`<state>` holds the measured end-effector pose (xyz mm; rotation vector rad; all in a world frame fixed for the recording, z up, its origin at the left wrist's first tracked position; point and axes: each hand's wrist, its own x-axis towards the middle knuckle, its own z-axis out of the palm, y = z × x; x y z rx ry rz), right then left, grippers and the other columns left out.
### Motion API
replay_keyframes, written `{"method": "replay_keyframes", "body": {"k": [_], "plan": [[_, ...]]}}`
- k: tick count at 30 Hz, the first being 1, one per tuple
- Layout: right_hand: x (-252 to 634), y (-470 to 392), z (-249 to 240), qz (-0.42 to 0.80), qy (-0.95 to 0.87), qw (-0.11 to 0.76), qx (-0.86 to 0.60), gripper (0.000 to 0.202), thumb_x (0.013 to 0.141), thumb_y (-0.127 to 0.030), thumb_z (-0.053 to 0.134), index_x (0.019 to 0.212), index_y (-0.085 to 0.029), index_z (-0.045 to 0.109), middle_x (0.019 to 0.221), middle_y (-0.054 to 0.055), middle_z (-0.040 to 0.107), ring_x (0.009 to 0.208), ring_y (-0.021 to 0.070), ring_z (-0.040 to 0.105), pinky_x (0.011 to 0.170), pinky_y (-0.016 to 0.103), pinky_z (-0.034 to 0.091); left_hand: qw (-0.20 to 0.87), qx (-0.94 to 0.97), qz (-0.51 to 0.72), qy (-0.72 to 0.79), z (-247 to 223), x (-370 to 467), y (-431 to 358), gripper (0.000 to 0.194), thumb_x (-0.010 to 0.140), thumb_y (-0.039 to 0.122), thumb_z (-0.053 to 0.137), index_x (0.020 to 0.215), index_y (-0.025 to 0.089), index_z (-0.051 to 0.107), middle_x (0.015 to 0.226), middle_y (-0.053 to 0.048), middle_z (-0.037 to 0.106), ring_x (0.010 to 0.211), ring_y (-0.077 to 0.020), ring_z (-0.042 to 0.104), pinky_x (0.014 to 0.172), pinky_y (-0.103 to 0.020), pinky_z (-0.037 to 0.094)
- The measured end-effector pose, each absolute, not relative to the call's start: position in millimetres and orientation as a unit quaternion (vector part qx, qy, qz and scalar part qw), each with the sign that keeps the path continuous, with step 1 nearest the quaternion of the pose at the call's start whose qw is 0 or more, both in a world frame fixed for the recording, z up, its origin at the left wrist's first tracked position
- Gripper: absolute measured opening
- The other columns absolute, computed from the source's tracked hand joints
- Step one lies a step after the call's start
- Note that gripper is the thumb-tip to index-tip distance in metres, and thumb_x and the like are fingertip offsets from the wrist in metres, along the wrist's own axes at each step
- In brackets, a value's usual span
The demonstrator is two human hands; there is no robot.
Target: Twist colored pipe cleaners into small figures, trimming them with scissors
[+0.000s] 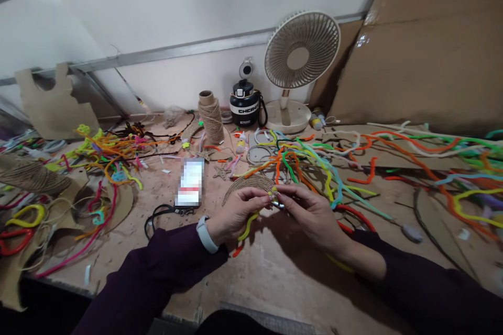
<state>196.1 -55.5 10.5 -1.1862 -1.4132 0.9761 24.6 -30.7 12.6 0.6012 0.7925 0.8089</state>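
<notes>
Small yellow fuzzy piece (271, 196) held between two hands

The left hand (238, 213) is nearly closed, and its thumb and fingertips pinch the small piece from one side. The right hand (314, 215) meets it from the other side with fingers bent and thumb and index finger close together. It seems to grip the same piece, or a shiny part of it, but the fingers hide the details. Such a double pinch probably keeps a small, soft thing steady and in good sight.

Below the left palm hangs a yellow fuzzy stem (247, 227); I cannot tell whether it belongs to the pinched piece. Just behind the hands, a flat round coil of brown twine (240, 183) lies on the brown wooden surface (251, 285).

To the left of the coil lies a phone with lit screen (189, 182), facing up, perhaps for easy looking. Many-coloured fuzzy stems (326, 165) spread loosely to the right, likely for choosing by colour. Farther back, an upright spool of brown twine (212, 120), a black bottle with white band (243, 109) and a beige round fan (302, 55) stand near the wall, presumably to leave working room.
</notes>
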Motion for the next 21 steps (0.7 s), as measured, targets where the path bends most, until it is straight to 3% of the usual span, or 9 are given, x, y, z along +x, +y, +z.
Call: {"method": "replay_keyframes", "body": {"k": [9, 14, 19, 21], "plan": [[195.7, -53.4, 5.5, 0.445, -0.536, 0.512, -0.502, 0.031, 0.08, -0.046, 0.067, 0.097, -0.02, 0.069, 0.084, 0.005, 0.07, 0.079, 0.0183, 0.065, 0.07, 0.031, 0.054, 0.829, 0.259, 0.36, 0.341, 3.3, 23.4, -28.5, 0.035, 0.061, 0.023, 0.086, 0.089, 0.011, 0.068, 0.076, -0.005, 0.07, 0.061, -0.0123, 0.068, 0.048, -0.015, 0.048], [194.3, -54.4, 2.9, 0.483, -0.507, 0.532, -0.475, 0.031, 0.079, -0.046, 0.069, 0.097, -0.021, 0.069, 0.087, 0.004, 0.07, 0.079, 0.0174, 0.066, 0.072, 0.03, 0.055, 0.836, 0.234, 0.362, 0.341, 6.1, 27.9, -32.0, 0.034, 0.06, 0.023, 0.086, 0.088, 0.011, 0.07, 0.079, -0.006, 0.071, 0.057, -0.0101, 0.065, 0.04, -0.013, 0.041], [193.4, -53.6, -1.0, 0.471, -0.519, 0.543, -0.464, 0.027, 0.08, -0.043, 0.069, 0.096, -0.021, 0.071, 0.092, 0.005, 0.07, 0.083, 0.0174, 0.065, 0.076, 0.031, 0.055, 0.812, 0.255, 0.398, 0.342, 7.7, 29.2, -33.0, 0.031, 0.06, 0.019, 0.086, 0.083, 0.008, 0.071, 0.075, -0.005, 0.071, 0.06, -0.0072, 0.064, 0.058, -0.015, 0.05], [193.5, -53.3, -3.6, 0.458, -0.53, 0.54, -0.467, 0.026, 0.081, -0.042, 0.068, 0.097, -0.022, 0.071, 0.093, 0.005, 0.07, 0.084, 0.0175, 0.065, 0.077, 0.031, 0.054, 0.806, 0.26, 0.404, 0.345, 7.2, 29.0, -32.9, 0.033, 0.057, 0.021, 0.088, 0.082, 0.008, 0.07, 0.073, -0.004, 0.07, 0.059, -0.0071, 0.064, 0.057, -0.014, 0.049]]}}
